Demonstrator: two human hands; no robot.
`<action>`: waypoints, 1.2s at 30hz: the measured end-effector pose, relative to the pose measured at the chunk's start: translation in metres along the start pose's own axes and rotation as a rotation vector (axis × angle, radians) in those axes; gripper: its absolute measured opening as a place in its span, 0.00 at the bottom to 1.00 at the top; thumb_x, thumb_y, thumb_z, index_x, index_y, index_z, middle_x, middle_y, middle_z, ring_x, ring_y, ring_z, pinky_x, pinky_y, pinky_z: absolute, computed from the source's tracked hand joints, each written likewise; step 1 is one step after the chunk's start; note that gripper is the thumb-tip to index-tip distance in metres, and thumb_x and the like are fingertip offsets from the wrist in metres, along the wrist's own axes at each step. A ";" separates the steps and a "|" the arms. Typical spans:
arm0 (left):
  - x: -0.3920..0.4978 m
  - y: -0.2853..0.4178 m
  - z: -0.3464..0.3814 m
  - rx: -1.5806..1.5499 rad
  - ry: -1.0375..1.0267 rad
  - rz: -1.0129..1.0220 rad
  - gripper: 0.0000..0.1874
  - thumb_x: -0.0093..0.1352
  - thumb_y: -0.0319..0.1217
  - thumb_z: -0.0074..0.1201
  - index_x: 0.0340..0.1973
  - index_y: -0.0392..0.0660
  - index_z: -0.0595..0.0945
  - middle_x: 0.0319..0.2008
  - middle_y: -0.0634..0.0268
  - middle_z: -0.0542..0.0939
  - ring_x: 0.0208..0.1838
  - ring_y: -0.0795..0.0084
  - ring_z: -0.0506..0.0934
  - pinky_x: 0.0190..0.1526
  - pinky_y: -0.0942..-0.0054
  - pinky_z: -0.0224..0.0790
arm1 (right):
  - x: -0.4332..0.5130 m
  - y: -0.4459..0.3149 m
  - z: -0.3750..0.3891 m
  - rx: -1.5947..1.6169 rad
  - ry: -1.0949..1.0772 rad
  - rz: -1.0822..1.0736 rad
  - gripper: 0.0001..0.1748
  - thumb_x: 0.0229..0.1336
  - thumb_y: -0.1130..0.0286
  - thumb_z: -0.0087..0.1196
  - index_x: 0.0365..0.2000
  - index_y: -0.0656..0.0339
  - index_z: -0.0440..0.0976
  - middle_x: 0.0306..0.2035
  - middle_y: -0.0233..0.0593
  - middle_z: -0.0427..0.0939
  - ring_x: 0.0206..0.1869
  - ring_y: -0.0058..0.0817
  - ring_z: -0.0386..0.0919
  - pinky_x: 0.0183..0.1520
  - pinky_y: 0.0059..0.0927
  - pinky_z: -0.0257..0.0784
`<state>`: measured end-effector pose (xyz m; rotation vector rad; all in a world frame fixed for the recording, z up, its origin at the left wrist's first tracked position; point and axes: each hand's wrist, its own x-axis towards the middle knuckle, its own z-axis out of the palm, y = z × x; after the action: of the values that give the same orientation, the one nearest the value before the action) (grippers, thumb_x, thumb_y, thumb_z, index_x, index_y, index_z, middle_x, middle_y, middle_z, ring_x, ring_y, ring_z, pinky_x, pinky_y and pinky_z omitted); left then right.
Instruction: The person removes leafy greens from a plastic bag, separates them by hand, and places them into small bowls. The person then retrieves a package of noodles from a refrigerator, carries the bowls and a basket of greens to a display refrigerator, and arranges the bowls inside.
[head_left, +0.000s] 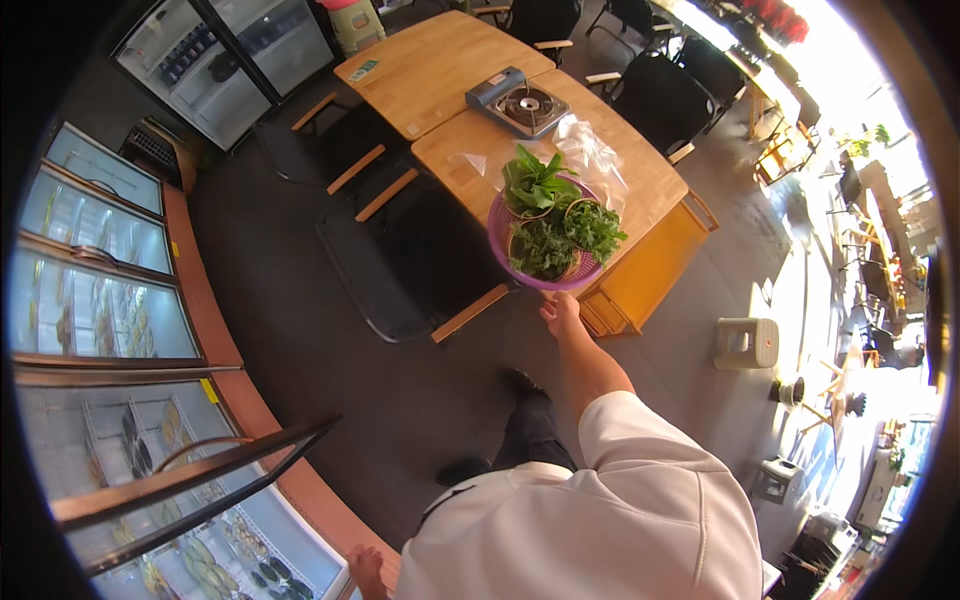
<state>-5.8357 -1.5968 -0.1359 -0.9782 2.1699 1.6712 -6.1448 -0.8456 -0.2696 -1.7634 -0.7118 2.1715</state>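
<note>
A purple plastic colander basket (496, 251) sits at the near corner of the wooden table (652, 180), partly past its edge. Three bunches of leafy greens (536, 184) stand in it in round containers. Just below the basket's rim is my right hand (560, 311), its fingers partly curled; whether they touch the rim is not clear. At the bottom of the view, my left hand (366, 566) is by the reddish frame of a glass-door display fridge (315, 510), partly cut off. Clear plastic bags (589, 154) lie behind the basket, near a portable gas stove (525, 103).
A fridge door (202, 457) stands open at the lower left, with packed food behind it. Black chairs with wooden armrests (469, 313) line the table's left side. An orange-brown wooden cart (649, 259) adjoins its right end. A plastic stool (746, 343) is to the right.
</note>
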 end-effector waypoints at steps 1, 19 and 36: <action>-0.006 0.013 0.029 0.144 -0.076 0.015 0.19 0.72 0.29 0.57 0.57 0.40 0.75 0.39 0.56 0.82 0.32 0.66 0.81 0.30 0.72 0.76 | 0.021 -0.005 0.004 0.087 0.001 0.021 0.17 0.60 0.73 0.55 0.50 0.63 0.72 0.48 0.46 0.76 0.51 0.41 0.77 0.54 0.44 0.79; -0.038 0.259 0.334 0.398 -0.401 0.246 0.17 0.78 0.32 0.54 0.58 0.36 0.80 0.44 0.57 0.87 0.47 0.72 0.85 0.52 0.71 0.78 | -0.033 -0.074 -0.058 -0.105 -0.352 -0.066 0.21 0.58 0.80 0.49 0.53 0.60 0.71 0.46 0.42 0.80 0.44 0.42 0.84 0.37 0.44 0.86; 0.036 0.300 0.182 -0.399 -0.105 0.090 0.13 0.80 0.33 0.46 0.53 0.37 0.75 0.44 0.56 0.86 0.39 0.69 0.88 0.30 0.78 0.79 | -0.320 0.095 0.027 -0.735 -0.812 0.257 0.16 0.60 0.83 0.49 0.49 0.69 0.72 0.44 0.48 0.81 0.41 0.44 0.85 0.42 0.47 0.88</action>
<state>-6.0892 -1.4040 0.0157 -0.8679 1.8765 2.2005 -6.0865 -1.0873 -0.0453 -1.1651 -1.7212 3.0939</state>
